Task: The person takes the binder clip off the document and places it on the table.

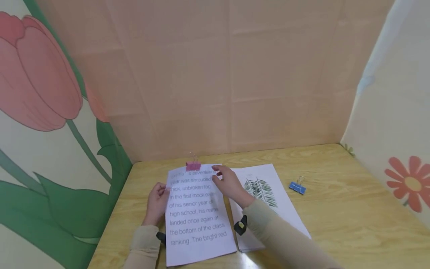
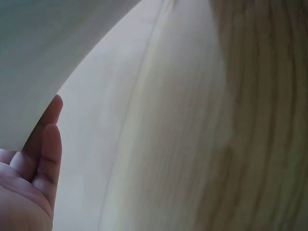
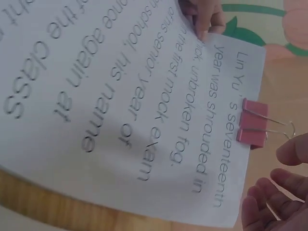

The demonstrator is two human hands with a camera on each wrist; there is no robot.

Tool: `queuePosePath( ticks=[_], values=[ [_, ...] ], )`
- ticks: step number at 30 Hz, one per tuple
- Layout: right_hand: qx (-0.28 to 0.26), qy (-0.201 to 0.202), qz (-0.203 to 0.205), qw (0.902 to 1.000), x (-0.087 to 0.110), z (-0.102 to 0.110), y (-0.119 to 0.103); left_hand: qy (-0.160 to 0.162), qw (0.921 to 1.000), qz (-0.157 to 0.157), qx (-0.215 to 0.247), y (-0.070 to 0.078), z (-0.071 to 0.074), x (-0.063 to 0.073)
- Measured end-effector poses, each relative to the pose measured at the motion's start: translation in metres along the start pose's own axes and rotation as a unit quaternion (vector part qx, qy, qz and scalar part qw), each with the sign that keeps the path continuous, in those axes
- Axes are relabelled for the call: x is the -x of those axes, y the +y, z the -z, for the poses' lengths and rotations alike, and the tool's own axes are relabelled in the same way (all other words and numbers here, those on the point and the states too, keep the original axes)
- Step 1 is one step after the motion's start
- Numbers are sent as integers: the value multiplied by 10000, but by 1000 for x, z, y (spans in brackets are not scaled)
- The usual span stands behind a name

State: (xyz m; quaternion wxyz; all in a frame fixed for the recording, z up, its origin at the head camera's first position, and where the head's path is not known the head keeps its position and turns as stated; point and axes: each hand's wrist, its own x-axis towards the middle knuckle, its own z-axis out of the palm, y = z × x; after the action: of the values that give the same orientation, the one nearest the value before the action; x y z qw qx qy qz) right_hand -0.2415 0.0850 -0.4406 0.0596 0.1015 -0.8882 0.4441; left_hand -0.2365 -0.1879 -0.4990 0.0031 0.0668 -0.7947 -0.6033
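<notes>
A clipped stack of printed paper [image 1: 198,250] is tilted up off the table, its large English text facing me. At its top edge sits a pink binder clip [image 3: 253,123] with its wire handles pointing outward. My left hand [image 1: 156,204] pinches the stack's left edge, thumb on the printed side and fingers [image 2: 50,149] behind. Near the upper right corner my right hand [image 1: 231,186] hovers with loosely bent fingers, holding nothing. In the right wrist view its thumb and fingertips are close to the clip's handles.
To the right, a second paper stack [image 1: 289,220] printed with green fern leaves lies on the wooden table [image 1: 356,209], partly under my right forearm. Beyond it lies a blue binder clip [image 1: 297,187]. A pink cloth backdrop [image 1: 268,74] rises behind the table, with flower-patterned panels at both sides.
</notes>
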Motion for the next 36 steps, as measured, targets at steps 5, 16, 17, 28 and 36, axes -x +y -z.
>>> queuePosePath(
  ticks=[5,16,17,28,36],
  values=[
    [-51,180,281,9994,-8,2,-10,-42,9995,-315,-87,2,-2,3],
    [-448,-735,539,9948,-13,14,-21,-13,9987,-516,20,6,-3,6],
    [-461,-853,635,9933,-13,14,-20,-21,9987,-501,24,5,-2,6],
    [-86,-1590,1345,9780,-17,22,-10,-130,9992,-370,-50,4,-1,8],
    [-97,-1850,1657,9686,-17,24,-8,-115,9991,-389,-138,4,-2,8]
  ],
)
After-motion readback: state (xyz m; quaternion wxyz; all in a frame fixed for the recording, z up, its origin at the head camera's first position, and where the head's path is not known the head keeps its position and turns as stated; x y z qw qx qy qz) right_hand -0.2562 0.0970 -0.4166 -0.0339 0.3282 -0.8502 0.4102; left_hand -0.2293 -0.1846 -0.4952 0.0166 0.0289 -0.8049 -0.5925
